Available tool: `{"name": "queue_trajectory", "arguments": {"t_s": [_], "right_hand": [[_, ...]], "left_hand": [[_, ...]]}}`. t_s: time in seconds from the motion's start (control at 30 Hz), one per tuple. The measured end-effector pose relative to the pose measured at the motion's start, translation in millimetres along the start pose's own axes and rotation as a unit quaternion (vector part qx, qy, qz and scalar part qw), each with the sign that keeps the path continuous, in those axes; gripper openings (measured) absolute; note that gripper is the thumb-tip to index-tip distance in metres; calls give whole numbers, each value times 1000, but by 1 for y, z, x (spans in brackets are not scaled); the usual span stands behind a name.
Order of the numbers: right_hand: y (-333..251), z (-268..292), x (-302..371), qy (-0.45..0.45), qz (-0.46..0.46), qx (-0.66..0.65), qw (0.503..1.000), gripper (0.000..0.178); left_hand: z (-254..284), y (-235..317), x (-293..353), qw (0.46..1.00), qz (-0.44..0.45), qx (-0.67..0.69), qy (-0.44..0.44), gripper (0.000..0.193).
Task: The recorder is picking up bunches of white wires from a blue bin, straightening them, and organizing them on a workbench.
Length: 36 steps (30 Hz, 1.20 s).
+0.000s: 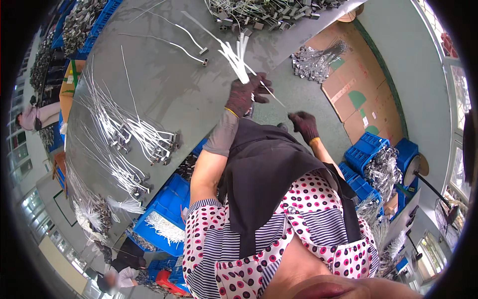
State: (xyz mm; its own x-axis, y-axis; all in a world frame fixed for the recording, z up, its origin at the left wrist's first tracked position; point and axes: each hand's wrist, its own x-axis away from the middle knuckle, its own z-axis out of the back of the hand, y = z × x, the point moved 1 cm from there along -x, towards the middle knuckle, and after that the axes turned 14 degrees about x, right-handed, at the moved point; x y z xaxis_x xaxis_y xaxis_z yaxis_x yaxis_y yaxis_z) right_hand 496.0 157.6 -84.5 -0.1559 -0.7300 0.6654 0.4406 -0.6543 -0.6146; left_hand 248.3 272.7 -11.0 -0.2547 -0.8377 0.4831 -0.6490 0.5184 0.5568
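Note:
My left hand [244,94], in a dark glove, is closed round a bundle of thin white tubes [235,60] over the edge of the grey table. The tubes fan out beyond the fingers, and one thin strand [271,93] slants toward my right. My right hand [304,124], gloved as well, hangs apart from the left, past the table edge. Its fingers are curled; what they hold, if anything, is hidden. Beyond the left hand lie two wires with white sleeves and small metal end pieces [204,62].
Sleeved wires with metal ends [149,139] lie in bunches on the table [164,94]'s left. A large heap [269,15] of metal-ended wires is at the far edge. A blue crate [164,199] holds white tubes. Right are cardboard [358,89] and blue crates [366,149]. Other people are at left.

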Motion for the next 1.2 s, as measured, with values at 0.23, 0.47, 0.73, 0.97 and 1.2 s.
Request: {"name": "queue_trajectory", "arguments": {"t_s": [0.23,0.47,0.73,0.97,1.2], "right_hand": [[-108,-32,7,-104,-9,-54,993,47],[-138,-53,-19,-91,85,-90,988,57],[-255,-90,-81,-64,101,-89,989,67],[-296,-91,-125,205,201,255,923,56],[-298,-70,-163,207,203,376,880,41]], "left_hand": [[12,18,-15,990,-109,-47,80,32],[37,60,-20,970,-175,-53,158,35],[26,43,-39,968,-156,-160,115,30],[85,87,-62,850,-298,-312,302,41],[104,104,-45,963,-157,30,216,27]]}}
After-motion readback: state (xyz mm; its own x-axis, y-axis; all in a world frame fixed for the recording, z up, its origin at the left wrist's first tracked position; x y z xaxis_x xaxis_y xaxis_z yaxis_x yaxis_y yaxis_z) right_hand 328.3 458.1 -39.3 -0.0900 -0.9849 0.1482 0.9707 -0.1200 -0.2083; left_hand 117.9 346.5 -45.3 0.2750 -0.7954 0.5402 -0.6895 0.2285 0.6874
